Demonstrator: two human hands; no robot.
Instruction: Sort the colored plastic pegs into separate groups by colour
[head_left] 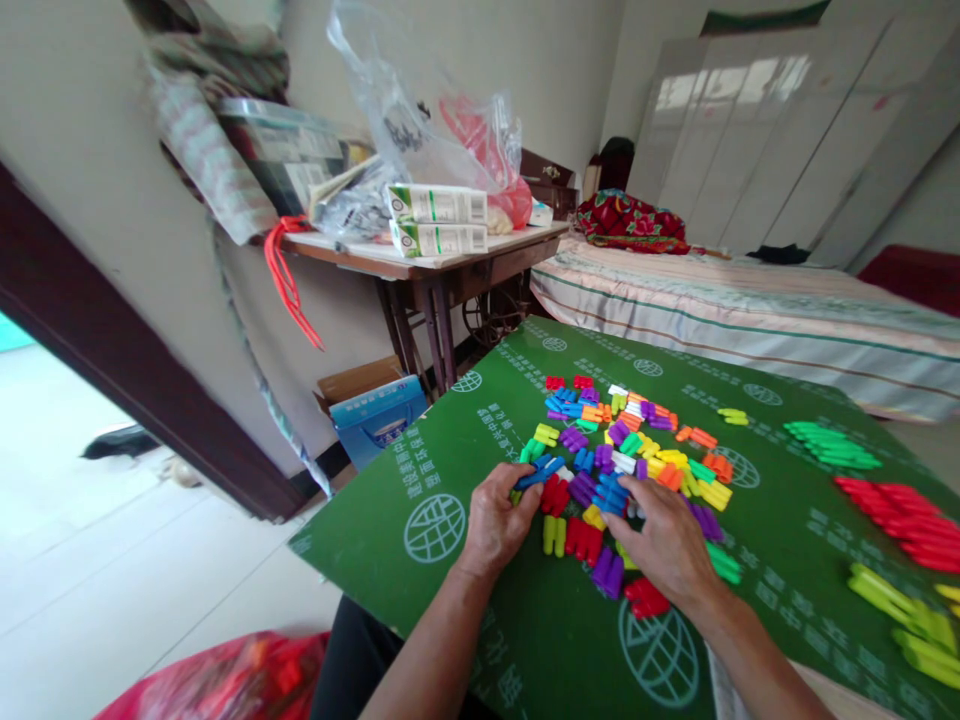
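Note:
A loose heap of small plastic tube pieces [581,490], many joined side by side, lies on a green board [517,640] in front of me. My left hand [499,515] is at the heap's left edge, with thumb and fingers closed on a blue tube piece [541,471]. On the right, my right hand [664,540] pinches a blue tube cluster [610,493] between thumb and fingers. Red, purple and lime pieces lie just below and between the hands.
Sorted green tubes [832,445], red tubes [900,522] and lime tubes [911,620] lie on the board's right side. Behind stand a cluttered table [450,262] and a bed [720,300]. A blue box [379,415] is on the floor; a red bag [225,685] is at lower left.

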